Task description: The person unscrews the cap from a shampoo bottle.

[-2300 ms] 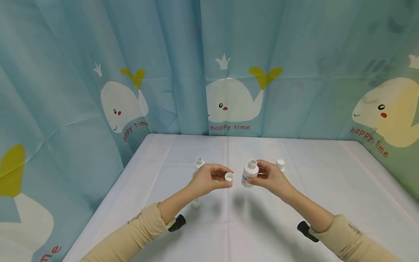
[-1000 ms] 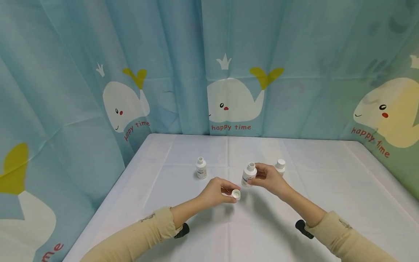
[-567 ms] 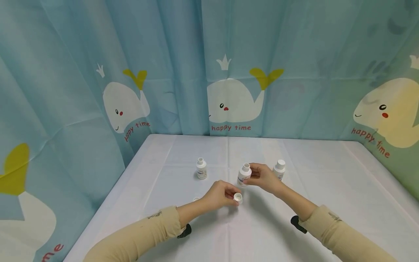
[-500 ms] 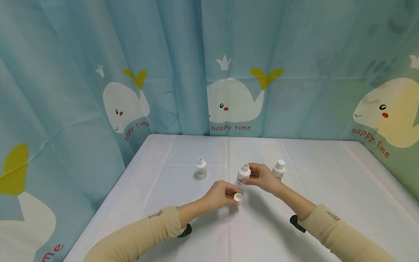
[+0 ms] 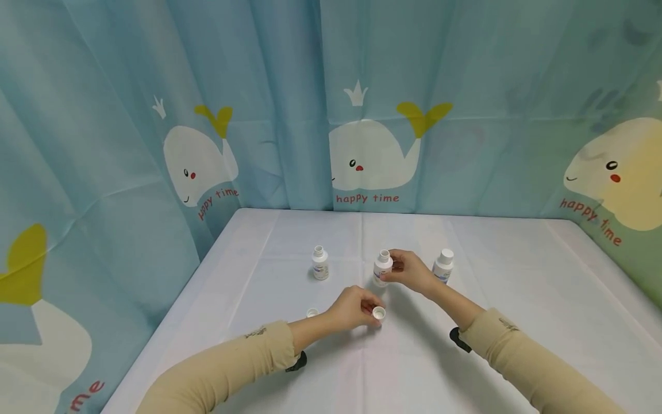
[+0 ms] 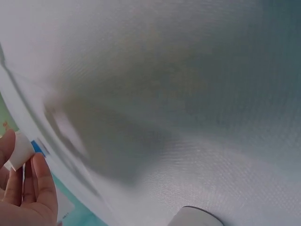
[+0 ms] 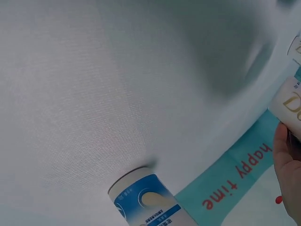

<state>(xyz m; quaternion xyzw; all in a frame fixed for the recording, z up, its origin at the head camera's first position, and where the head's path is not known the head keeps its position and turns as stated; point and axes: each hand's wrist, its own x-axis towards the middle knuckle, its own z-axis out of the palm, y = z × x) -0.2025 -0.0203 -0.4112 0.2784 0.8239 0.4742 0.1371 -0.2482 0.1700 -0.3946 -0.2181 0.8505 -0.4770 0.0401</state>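
Note:
My left hand [image 5: 355, 309] pinches a white screw cap [image 5: 379, 313], hollow side up, low over the middle of the table. The same cap [image 6: 22, 150] shows between thumb and fingers in the left wrist view. Just beyond it, my right hand [image 5: 411, 271] grips a small white bottle [image 5: 382, 269] from its right side. This bottle is upright with its mouth uncovered, its base close to the cloth. Gold lettering shows on the bottle [image 7: 288, 104] in the right wrist view.
Left of the hands stands another uncapped white bottle [image 5: 320, 264]. A capped bottle [image 5: 443, 266] stands behind the right wrist, its blue label seen in the right wrist view. A second cap [image 5: 312, 313] lies by the left forearm. A whale-print curtain [image 5: 289, 115] encloses the white table [image 5: 496, 259].
My right hand has carried the bottle left and lower toward the table. The left hand, still holding the cap, has moved right and nearer to me, uncovering the left bottle.

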